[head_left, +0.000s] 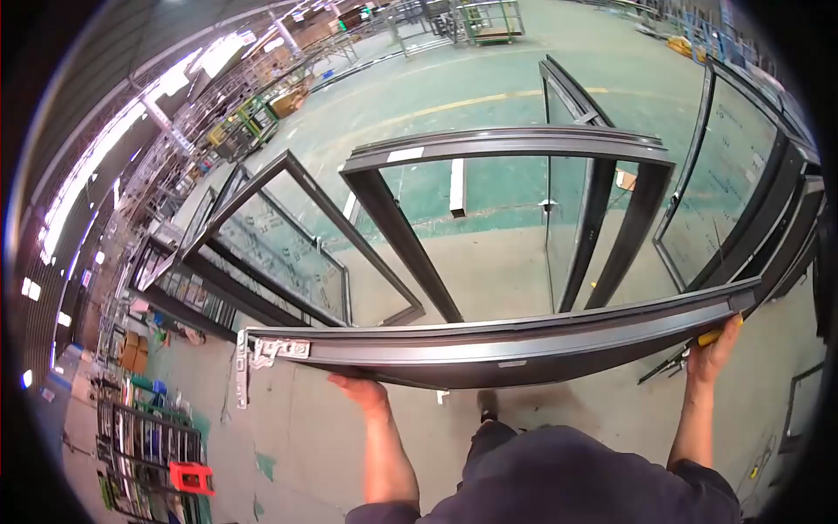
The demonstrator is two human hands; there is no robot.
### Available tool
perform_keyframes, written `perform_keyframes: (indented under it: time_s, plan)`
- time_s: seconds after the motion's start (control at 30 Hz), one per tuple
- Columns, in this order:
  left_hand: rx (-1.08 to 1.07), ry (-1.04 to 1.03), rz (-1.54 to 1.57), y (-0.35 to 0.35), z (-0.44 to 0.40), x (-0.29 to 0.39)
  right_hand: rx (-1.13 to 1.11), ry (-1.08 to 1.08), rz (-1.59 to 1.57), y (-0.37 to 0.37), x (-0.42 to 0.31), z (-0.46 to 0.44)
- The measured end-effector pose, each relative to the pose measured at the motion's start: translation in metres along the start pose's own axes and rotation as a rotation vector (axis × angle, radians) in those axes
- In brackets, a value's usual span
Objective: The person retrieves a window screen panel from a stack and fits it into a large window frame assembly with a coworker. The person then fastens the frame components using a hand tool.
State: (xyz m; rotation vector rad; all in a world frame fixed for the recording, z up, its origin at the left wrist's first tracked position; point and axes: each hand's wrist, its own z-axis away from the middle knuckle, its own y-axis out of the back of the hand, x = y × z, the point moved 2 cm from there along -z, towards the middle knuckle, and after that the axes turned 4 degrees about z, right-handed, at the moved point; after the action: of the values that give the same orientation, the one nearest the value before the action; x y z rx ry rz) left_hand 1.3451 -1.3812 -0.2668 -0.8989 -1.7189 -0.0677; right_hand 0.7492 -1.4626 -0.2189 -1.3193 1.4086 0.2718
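Note:
A dark grey window sash (pixel 524 349) stretches across in front of my body, seen nearly edge-on and raised above the floor. My left hand (pixel 360 393) supports its lower side near the left end, with the fingertips partly hidden behind it. My right hand (pixel 717 349) grips the right end. A small yellow object (pixel 711 336) shows at that hand, its kind unclear. Silver metal hinge hardware (pixel 281 349) is fixed at the sash's left corner and sticks out past it. Just beyond stands an upright dark window frame (pixel 506 144).
Glazed frames stand on the left (pixel 271 236) and right (pixel 724 166). At the lower left are a rack (pixel 148 437) of profiles and a red stool (pixel 192 478). A green cart (pixel 244 131) stands farther back. Dark thin rods (pixel 665 365) show below the sash's right end.

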Motion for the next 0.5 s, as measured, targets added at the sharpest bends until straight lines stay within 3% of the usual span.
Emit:
perform_keyframes:
  time_s: [0.1, 0.17, 0.23, 0.37, 0.43, 0.5]
  plan:
    - [-0.048, 0.043, -0.063, -0.01, -0.039, -0.054, 0.103, 0.017, 0.118, -0.015, 0.018, 0.013]
    - [-0.04, 0.094, -0.12, -0.016, -0.06, -0.088, 0.041, 0.027, 0.123, -0.036, 0.021, 0.014]
    - [-0.088, 0.218, -0.053, -0.022, -0.075, -0.114, 0.141, 0.012, 0.137, -0.043, 0.034, 0.016]
    - [-0.182, 0.275, -0.039, -0.022, -0.105, -0.164, 0.144, 0.03, 0.182, -0.058, 0.053, 0.025]
    - [-0.229, 0.058, -0.133, -0.039, -0.11, -0.162, 0.207, 0.041, 0.222, -0.061, 0.059, 0.026]
    - [-0.221, 0.082, -0.177, -0.037, -0.115, -0.17, 0.143, -0.002, 0.191, -0.058, 0.06, 0.025]
